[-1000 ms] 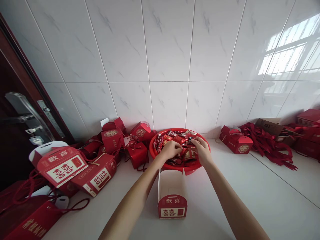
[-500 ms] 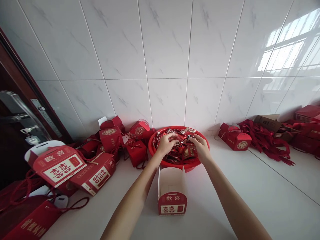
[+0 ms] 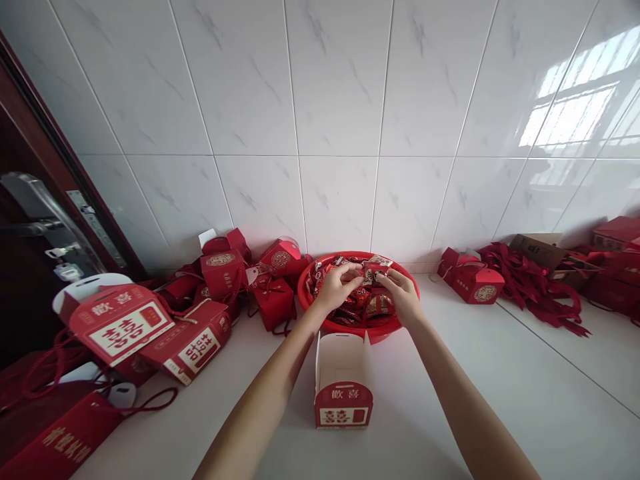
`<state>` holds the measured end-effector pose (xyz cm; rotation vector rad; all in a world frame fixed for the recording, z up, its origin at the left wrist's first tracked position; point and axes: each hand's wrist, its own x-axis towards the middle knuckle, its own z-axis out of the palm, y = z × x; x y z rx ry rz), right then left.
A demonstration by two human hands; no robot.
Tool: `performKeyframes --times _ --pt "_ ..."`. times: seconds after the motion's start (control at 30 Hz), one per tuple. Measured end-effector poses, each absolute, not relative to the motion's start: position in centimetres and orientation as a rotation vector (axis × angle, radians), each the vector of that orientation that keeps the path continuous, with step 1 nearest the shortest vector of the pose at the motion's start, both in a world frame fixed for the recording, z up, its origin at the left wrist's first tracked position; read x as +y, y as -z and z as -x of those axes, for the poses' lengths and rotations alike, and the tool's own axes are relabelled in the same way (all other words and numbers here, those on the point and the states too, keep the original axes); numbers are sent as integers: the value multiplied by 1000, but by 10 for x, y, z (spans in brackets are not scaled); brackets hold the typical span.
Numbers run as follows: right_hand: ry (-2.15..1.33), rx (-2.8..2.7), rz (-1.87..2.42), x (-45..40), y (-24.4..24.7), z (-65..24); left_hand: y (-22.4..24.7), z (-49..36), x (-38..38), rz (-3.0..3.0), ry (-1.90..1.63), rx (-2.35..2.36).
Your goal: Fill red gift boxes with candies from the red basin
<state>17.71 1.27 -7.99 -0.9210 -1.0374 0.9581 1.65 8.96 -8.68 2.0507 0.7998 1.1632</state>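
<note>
White counter [image 3: 415, 407], one, cut off below. Red basin [image 3: 386, 333], one, rim partly hidden by the arms. Red boxes [image 3: 120, 327] at left overlap, count uncertain; nearest cropped by the frame. Open box [image 3: 343, 400], one, upright just before the basin. Two hands, apart, above the basin: left hand [image 3: 341, 285] with fingers curled, grip cannot be told; right hand [image 3: 404, 297] pinching one small dark packet [image 3: 379, 275], details unclear. Wrapped packets [image 3: 380, 305] in basin: overlapping, uncountable.
</note>
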Motion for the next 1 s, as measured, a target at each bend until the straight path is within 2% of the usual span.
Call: performKeyframes --times 0.33,0.73,0.87,1.0 --pt "-910 -848 854 18 85 -179 98 -22 92 -2311 -633 926" --pt "-855 -861 812 17 87 -180 84 -30 89 -2523 -136 995" --pt "-820 -886 810 17 86 -179 82 -45 92 -2567 -75 1009" --pt "-774 -833 818 17 85 -178 86 -56 92 -2561 -165 1017"
